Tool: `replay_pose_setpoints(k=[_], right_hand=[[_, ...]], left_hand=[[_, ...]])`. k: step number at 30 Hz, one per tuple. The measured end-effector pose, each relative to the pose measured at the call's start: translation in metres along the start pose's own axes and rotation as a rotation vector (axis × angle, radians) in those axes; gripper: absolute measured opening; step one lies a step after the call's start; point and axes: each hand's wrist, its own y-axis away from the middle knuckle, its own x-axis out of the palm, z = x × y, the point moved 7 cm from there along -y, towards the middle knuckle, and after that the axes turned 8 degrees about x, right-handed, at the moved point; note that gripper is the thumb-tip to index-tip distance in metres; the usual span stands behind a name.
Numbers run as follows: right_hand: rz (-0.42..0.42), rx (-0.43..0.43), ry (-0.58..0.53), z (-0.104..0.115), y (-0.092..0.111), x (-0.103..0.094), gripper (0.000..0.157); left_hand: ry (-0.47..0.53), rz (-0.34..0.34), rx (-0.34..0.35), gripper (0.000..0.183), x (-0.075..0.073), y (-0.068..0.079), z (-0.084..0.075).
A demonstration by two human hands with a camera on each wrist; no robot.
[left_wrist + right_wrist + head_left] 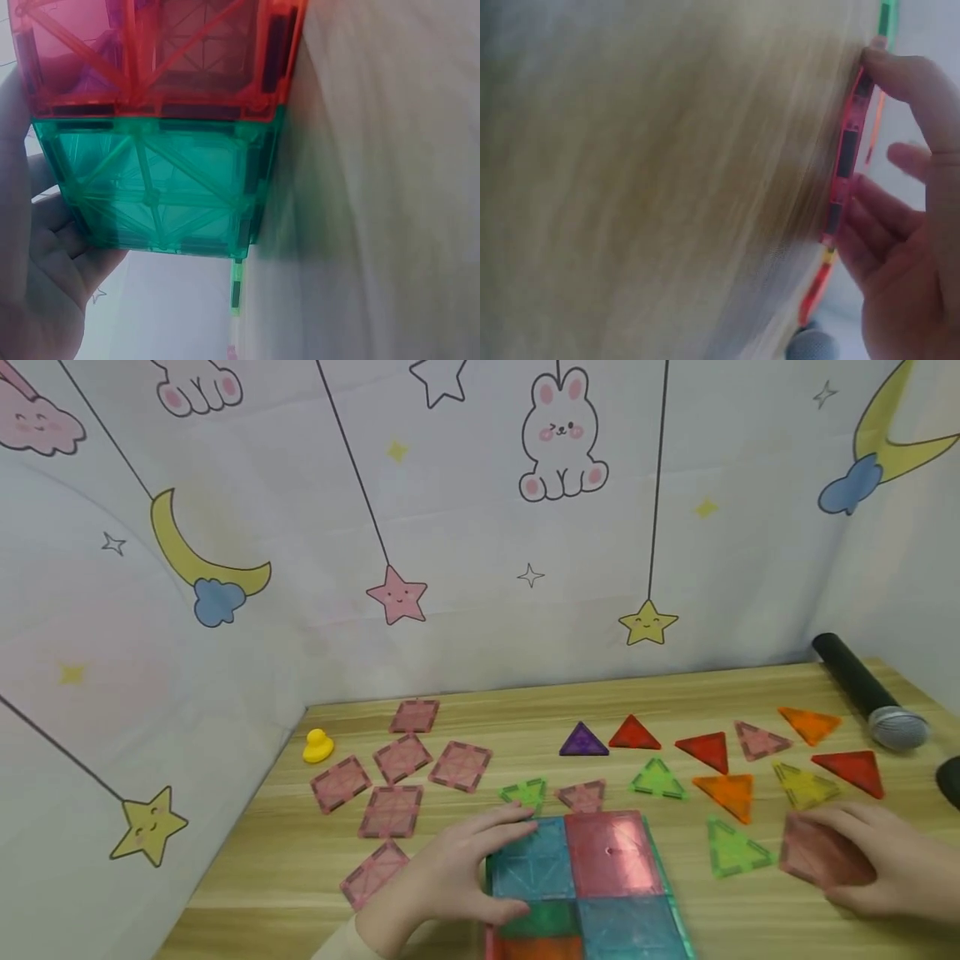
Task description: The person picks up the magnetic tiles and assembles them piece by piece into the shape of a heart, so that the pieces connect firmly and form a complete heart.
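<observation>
A box-like stack of see-through magnetic tiles (611,856) stands at the table's front middle, with blue, pink, green and orange squares on top. Its red and green side walls (154,187) show in the left wrist view. My left hand (457,864) rests on the box's left side, fingers and thumb spread over the top edge. At the right, my right hand (881,860) grips a pink square tile (813,852) by its edges, thumb on one side and fingertips on the other. In the right wrist view this tile (847,154) appears edge-on, close over the wood.
Several pink square tiles (392,811) and a yellow duck (318,746) lie at the left. Green, red, orange, purple, pink and yellow triangle tiles (726,795) spread behind and right of the box. A microphone (862,685) lies at the back right, before a printed curtain (480,527).
</observation>
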Motion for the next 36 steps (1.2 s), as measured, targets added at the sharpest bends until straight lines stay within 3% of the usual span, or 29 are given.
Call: replay_pose_setpoints(k=[5,7,11,15,17,21,25,32,36], right_hand=[[-0.092,-0.041,0.01,0.009,-0.003,-0.013,0.083],[-0.09,-0.045,0.004,0.017,-0.007,-0.023,0.086],[-0.097,-0.152,-0.053,0.059,-0.019,-0.048,0.087],[-0.137,-0.39,-0.186,0.126,-0.025,-0.072,0.088],[-0.122,-0.469,-0.253,0.159,-0.028,-0.081,0.088],[-0.008,-0.532,-0.358,0.214,-0.038,-0.092,0.087],[0.055,-0.585,-0.419,0.253,-0.045,-0.095,0.085],[0.045,-0.58,-0.391,0.269,-0.05,-0.091,0.085],[0.085,-0.526,-0.431,0.261,-0.049,-0.084,0.085]], left_hand=[[0.023,0.052,-0.069,0.069,0.0,0.002,0.003],[0.055,0.078,-0.117,0.069,0.0,0.003,0.005],[0.123,0.074,-0.169,0.067,-0.007,0.004,0.004],[0.119,-0.003,-0.097,0.068,-0.018,0.0,-0.008],[0.115,-0.04,-0.063,0.07,-0.022,-0.005,-0.015],[0.148,-0.1,0.0,0.079,-0.024,-0.016,-0.03],[0.131,-0.148,0.066,0.084,-0.024,-0.022,-0.041],[0.196,-0.199,-0.03,0.065,-0.024,-0.014,-0.04],[0.197,-0.285,-0.002,0.062,-0.029,-0.003,-0.04]])
